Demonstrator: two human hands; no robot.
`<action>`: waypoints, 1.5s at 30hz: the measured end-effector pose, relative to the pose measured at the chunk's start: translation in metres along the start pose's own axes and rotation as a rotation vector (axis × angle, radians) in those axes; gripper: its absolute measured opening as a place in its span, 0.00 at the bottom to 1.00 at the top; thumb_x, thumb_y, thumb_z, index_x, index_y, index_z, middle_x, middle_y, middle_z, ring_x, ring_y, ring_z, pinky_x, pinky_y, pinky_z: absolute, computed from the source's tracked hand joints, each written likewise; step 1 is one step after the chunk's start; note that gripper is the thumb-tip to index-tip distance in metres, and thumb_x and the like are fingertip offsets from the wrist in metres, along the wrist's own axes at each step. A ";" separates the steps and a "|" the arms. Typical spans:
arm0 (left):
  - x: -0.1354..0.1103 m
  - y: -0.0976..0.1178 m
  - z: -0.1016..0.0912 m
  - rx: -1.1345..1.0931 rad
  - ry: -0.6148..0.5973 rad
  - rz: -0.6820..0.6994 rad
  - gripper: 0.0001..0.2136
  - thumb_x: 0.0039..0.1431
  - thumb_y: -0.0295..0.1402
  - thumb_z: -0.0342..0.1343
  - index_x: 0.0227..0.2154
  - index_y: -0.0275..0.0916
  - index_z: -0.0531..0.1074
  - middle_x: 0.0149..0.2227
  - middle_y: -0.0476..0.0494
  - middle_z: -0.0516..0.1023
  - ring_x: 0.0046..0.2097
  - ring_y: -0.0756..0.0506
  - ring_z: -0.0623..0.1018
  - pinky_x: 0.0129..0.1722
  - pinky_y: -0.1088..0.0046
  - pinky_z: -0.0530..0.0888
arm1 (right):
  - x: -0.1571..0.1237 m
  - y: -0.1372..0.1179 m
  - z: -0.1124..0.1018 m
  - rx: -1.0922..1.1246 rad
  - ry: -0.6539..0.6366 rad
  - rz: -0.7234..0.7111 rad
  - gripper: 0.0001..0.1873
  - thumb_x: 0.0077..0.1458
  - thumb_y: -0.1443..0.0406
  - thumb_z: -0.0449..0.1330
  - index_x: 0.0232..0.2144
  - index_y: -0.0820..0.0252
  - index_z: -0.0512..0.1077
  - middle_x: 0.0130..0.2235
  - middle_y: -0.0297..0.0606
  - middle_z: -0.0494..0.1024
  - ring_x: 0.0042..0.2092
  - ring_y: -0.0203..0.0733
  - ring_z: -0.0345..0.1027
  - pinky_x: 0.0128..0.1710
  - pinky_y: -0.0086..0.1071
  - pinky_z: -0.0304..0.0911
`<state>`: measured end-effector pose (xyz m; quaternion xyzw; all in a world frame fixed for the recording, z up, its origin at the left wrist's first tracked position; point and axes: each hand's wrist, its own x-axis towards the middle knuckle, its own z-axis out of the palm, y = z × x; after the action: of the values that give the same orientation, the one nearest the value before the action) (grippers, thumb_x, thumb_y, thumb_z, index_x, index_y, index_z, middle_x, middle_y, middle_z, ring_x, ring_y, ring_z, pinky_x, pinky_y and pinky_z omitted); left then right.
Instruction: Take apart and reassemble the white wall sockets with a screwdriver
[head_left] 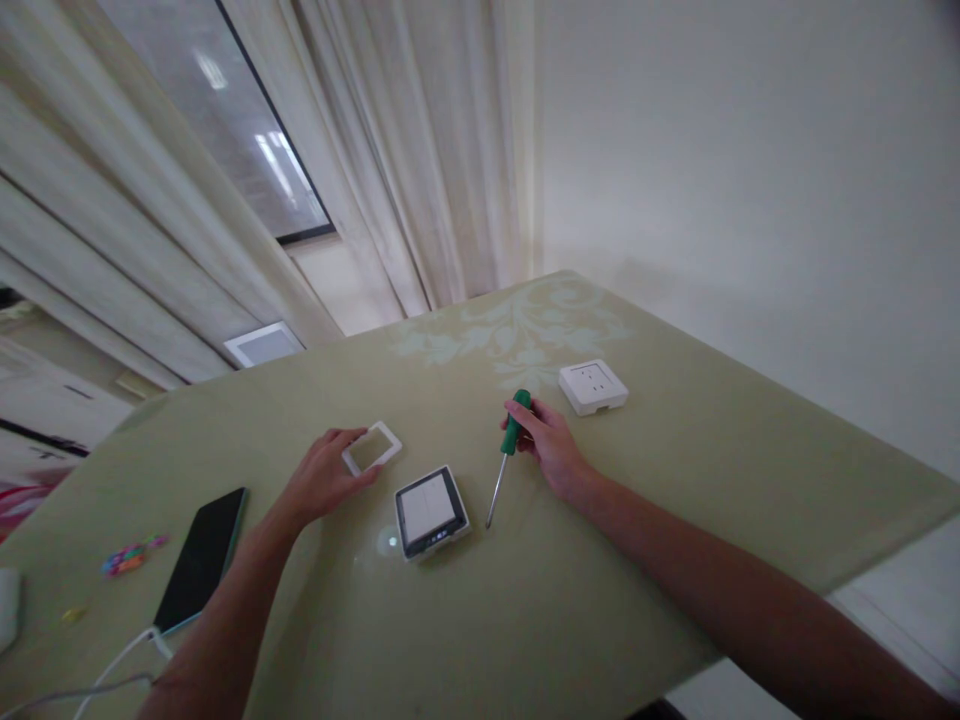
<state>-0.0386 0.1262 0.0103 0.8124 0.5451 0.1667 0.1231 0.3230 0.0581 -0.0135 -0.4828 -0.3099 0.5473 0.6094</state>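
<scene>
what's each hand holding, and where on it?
Right hand: screwdriver, by its green handle. Left hand: white frame, fingers at its near edge.

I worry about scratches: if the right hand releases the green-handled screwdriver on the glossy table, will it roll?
The green-handled metal screwdriver looks round, so it probably rolls. The glossy pale-green table seems smooth, so sliding is likely too. Its shaft looks stiff.

Head-worn view, tilted, facing forward-down across table [675, 480] toward curtain [420, 150], wall [750, 150]; left hand [326, 478], right hand [551, 445] close below.
</scene>
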 end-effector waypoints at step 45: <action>-0.058 0.104 0.030 -0.134 -0.166 0.224 0.34 0.62 0.40 0.63 0.69 0.42 0.60 0.66 0.33 0.69 0.65 0.34 0.74 0.67 0.51 0.71 | -0.003 -0.090 -0.031 0.275 -0.121 -0.386 0.23 0.49 0.48 0.72 0.39 0.46 0.68 0.50 0.31 0.84 0.55 0.52 0.79 0.49 0.45 0.74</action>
<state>0.0409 0.0325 0.0151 0.8691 0.4266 0.1475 0.2022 0.3839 0.0532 0.0599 -0.2936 -0.3550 0.4853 0.7431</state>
